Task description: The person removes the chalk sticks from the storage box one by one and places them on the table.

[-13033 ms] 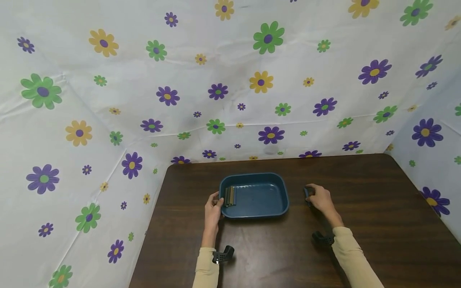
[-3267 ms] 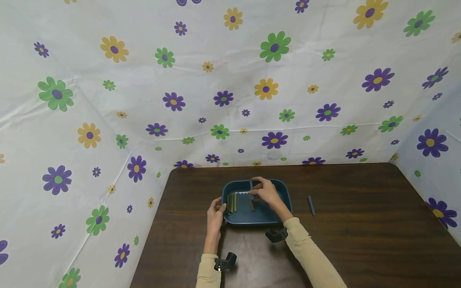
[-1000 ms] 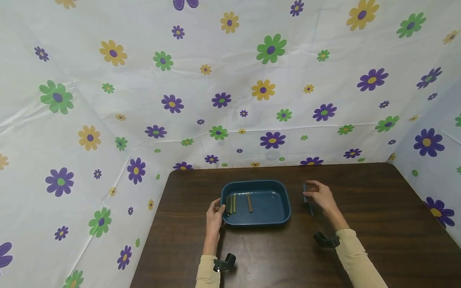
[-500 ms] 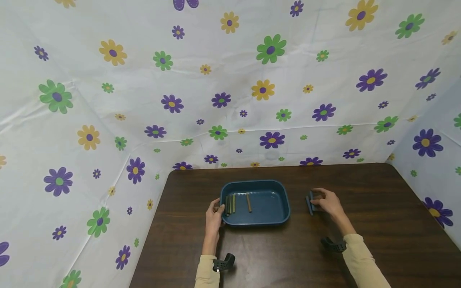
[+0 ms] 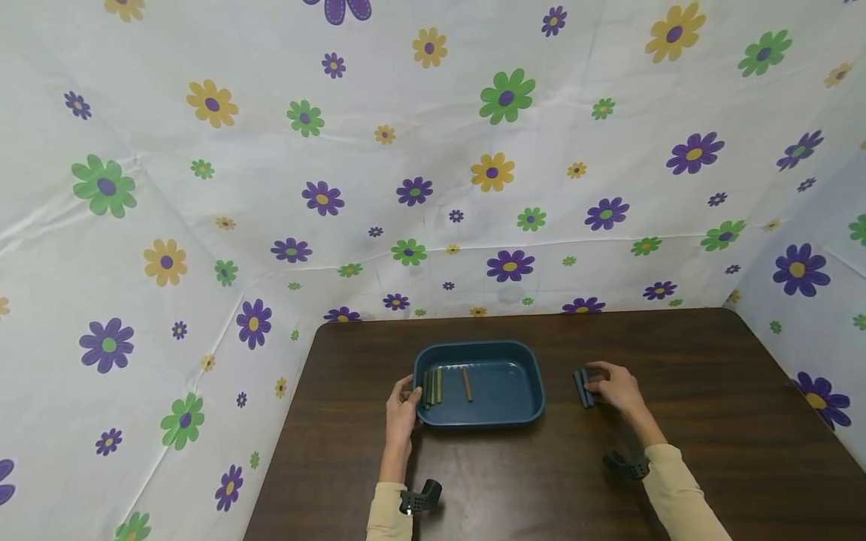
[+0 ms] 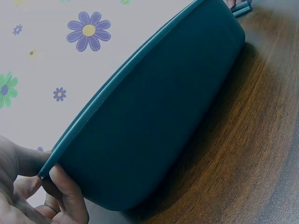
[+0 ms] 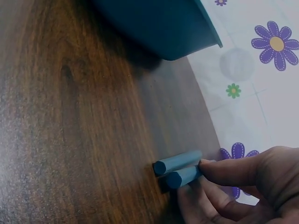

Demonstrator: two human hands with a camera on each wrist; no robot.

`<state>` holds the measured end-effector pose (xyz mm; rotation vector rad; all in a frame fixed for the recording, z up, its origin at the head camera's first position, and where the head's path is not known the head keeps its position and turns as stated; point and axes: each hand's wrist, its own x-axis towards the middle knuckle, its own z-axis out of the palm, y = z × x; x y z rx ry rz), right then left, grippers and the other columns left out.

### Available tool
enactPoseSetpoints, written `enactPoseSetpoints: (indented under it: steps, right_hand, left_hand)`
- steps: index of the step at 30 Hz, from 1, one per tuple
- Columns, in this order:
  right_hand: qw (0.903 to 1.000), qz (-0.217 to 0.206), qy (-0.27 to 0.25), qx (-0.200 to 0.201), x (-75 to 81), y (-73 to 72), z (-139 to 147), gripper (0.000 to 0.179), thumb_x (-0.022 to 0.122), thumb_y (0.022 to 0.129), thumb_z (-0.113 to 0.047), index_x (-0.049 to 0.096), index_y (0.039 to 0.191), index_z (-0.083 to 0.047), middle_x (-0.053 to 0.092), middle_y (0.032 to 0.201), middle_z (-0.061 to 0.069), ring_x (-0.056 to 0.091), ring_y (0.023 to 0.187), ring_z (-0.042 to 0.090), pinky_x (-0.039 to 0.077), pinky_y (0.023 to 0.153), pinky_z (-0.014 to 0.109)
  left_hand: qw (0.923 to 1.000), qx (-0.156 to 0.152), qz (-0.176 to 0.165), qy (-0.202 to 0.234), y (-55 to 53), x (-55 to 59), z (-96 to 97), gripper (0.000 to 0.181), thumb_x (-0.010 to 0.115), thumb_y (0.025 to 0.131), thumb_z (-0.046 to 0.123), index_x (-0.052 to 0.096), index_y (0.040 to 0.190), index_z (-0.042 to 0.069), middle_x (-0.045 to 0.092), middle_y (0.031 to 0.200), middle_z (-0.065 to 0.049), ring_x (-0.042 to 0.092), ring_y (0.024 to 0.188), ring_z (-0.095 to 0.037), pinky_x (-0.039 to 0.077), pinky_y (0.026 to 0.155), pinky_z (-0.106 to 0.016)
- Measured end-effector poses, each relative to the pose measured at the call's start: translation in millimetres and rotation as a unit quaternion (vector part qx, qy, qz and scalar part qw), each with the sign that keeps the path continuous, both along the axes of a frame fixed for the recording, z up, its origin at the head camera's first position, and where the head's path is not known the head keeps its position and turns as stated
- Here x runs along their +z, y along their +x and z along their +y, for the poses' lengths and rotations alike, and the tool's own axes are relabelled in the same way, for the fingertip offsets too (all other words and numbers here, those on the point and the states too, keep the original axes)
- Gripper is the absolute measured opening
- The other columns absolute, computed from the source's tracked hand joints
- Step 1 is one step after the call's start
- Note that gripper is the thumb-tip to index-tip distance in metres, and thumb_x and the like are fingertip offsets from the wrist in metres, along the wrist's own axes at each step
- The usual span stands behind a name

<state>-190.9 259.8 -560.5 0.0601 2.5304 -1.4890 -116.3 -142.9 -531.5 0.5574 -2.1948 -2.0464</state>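
Observation:
A blue plastic tray [image 5: 473, 425] stands on the table, and my left hand [image 5: 401, 413] pinches its left rim between thumb and fingers. Several olive-green and dark sticks [image 5: 438, 386] lie side by side at the tray's left end. One brown stick [image 5: 467, 384] lies by itself near the tray's middle. Right of the tray, my right hand [image 5: 619, 388] pinches a round blue stick [image 7: 182, 177] by its far part, low over the table. A second blue stick [image 7: 175, 163] lies parallel and close beside it. In the left wrist view the tray's outer wall [image 6: 154, 98] hides its contents.
The dark wood-grain table [image 5: 514, 481] extends around the tray, with its far edge against a white flowered cloth [image 5: 433, 150]. The cloth also rises at left and right. A black camera band sits on each wrist.
My right hand has carried a blue stick out of the tray and lowered it alongside the blue stick on the table. The brown stick now lies apart from the others. My left hand stays at the rim.

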Motion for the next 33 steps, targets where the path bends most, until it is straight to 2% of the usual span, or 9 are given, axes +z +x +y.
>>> enactPoseSetpoints:
  steps: [4,7,13,16,24,33]
  right_hand:
    - [0.9999,0.007,0.008,-0.002,-2.0,0.5,-0.5,0.048,0.065,0.094,0.007,0.051,0.139,0.017,0.067,0.114,0.038,0.073,0.087,0.037,0.061,0.072,0.040]
    - [0.9998,0.011,0.016,-0.004,-4.0,0.3,-0.9,0.048,0.066,0.094,0.007,0.052,0.138,0.016,0.066,0.113,0.038,0.074,0.086,0.037,0.061,0.072,0.041]
    - [0.9982,0.032,0.051,-0.002,-6.2,-0.2,-1.1,0.045,0.068,0.093,0.004,0.056,0.135,0.015,0.070,0.108,0.034,0.072,0.088,0.039,0.059,0.077,0.050]
    - [0.9977,0.035,0.058,-0.007,-6.8,-0.5,-1.5,0.044,0.068,0.093,0.003,0.057,0.134,0.015,0.071,0.106,0.032,0.072,0.089,0.040,0.058,0.077,0.050]
    - [0.9992,0.016,0.028,-0.023,-4.3,1.1,-2.2,0.037,0.058,0.100,0.004,0.055,0.134,0.017,0.069,0.105,0.031,0.071,0.090,0.038,0.061,0.072,0.040]
    - [0.9990,0.005,0.000,-0.045,1.8,2.2,-1.5,0.036,0.048,0.104,0.002,0.053,0.136,0.018,0.070,0.107,0.031,0.072,0.088,0.033,0.061,0.072,0.037]
  left_hand:
    - [1.0000,-0.006,0.002,-0.006,8.1,23.3,3.4,0.038,0.055,0.105,0.005,0.053,0.140,-0.011,0.058,0.100,-0.031,0.052,0.061,-0.016,0.048,0.058,-0.035]
    - [1.0000,-0.004,0.003,-0.007,11.0,30.5,5.3,0.038,0.055,0.105,0.006,0.053,0.139,-0.011,0.058,0.101,-0.032,0.051,0.060,-0.014,0.048,0.058,-0.034]
    - [1.0000,-0.005,0.005,0.000,10.5,27.9,4.6,0.039,0.056,0.105,0.005,0.053,0.140,-0.011,0.058,0.101,-0.033,0.051,0.060,-0.015,0.048,0.057,-0.033]
    - [0.9999,-0.008,0.005,0.004,9.2,25.3,3.3,0.039,0.056,0.105,0.006,0.052,0.140,-0.011,0.059,0.100,-0.031,0.052,0.060,-0.016,0.048,0.056,-0.033]
    - [0.9999,-0.006,0.003,0.010,9.6,24.7,3.1,0.040,0.056,0.105,0.005,0.052,0.140,-0.012,0.058,0.102,-0.033,0.052,0.062,-0.017,0.047,0.056,-0.031]
    - [0.9997,-0.009,0.002,0.021,9.5,21.7,1.5,0.041,0.056,0.105,0.006,0.051,0.142,-0.011,0.058,0.101,-0.031,0.055,0.064,-0.020,0.047,0.055,-0.030]
